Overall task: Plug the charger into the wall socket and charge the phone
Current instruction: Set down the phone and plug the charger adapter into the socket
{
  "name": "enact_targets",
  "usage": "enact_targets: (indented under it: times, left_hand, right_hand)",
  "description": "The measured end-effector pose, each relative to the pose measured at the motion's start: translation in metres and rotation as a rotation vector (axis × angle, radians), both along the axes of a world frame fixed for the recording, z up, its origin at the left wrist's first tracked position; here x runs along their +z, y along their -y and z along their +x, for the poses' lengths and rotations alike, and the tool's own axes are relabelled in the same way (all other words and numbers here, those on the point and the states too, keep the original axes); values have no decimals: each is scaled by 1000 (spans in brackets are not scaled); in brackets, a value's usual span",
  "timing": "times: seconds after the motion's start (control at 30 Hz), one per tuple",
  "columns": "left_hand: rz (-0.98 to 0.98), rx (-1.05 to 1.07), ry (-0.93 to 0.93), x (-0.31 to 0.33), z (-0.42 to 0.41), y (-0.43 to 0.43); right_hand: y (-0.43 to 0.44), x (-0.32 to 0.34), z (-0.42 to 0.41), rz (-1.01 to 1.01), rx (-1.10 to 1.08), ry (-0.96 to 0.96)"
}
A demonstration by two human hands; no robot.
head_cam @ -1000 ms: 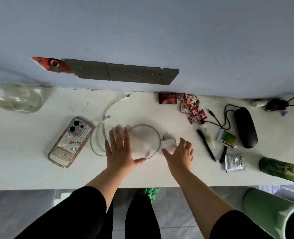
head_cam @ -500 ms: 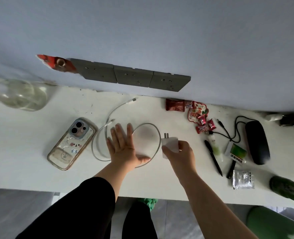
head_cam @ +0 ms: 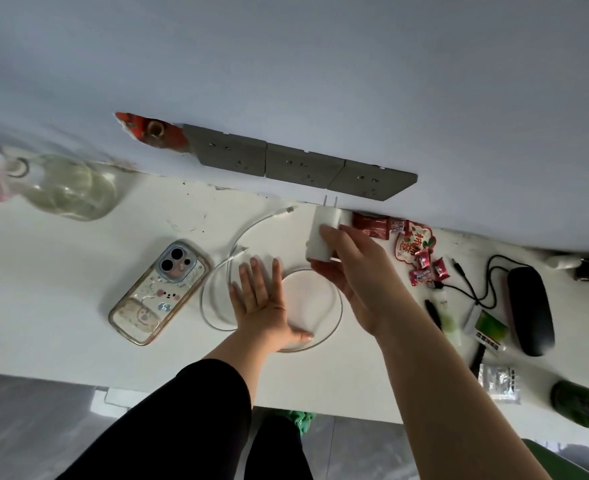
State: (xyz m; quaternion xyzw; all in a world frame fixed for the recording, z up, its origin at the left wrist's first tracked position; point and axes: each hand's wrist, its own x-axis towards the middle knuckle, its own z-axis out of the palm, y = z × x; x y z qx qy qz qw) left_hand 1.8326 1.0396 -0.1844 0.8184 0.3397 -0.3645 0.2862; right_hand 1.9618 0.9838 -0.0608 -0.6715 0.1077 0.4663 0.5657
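Observation:
My right hand (head_cam: 352, 271) grips a white charger block (head_cam: 322, 233), lifted off the desk with its two prongs pointing up at the grey wall socket strip (head_cam: 300, 164), a short gap below it. My left hand (head_cam: 263, 299) lies flat with fingers spread on the coiled white cable (head_cam: 224, 271) on the white desk (head_cam: 61, 278). One cable plug end (head_cam: 288, 210) lies free near the wall. The phone (head_cam: 160, 292), in a clear cartoon case, rests camera side up to the left of the coil.
A glass jug (head_cam: 68, 188) stands at the back left. Red candy wrappers (head_cam: 414, 251), a black cable (head_cam: 476, 285), a black case (head_cam: 528, 306), pens, small packets and a green bottle (head_cam: 584, 410) crowd the right side. A red torn sticker (head_cam: 151, 133) sits left of the sockets.
My right hand picked the charger block up from the desk and carried it up toward the wall sockets. My left hand stayed flat on the cable coil.

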Motion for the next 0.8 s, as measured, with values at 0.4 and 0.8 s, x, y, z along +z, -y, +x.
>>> enact_targets:
  times: [0.4,0.8]
  left_hand:
    - [15,-1,2,-9,-3,0]
    - [76,-126,-86,-22,-1,2]
  right_hand:
    - [-87,6,-16,207,217,-128]
    - [-111,-2,-35,274,184,-160]
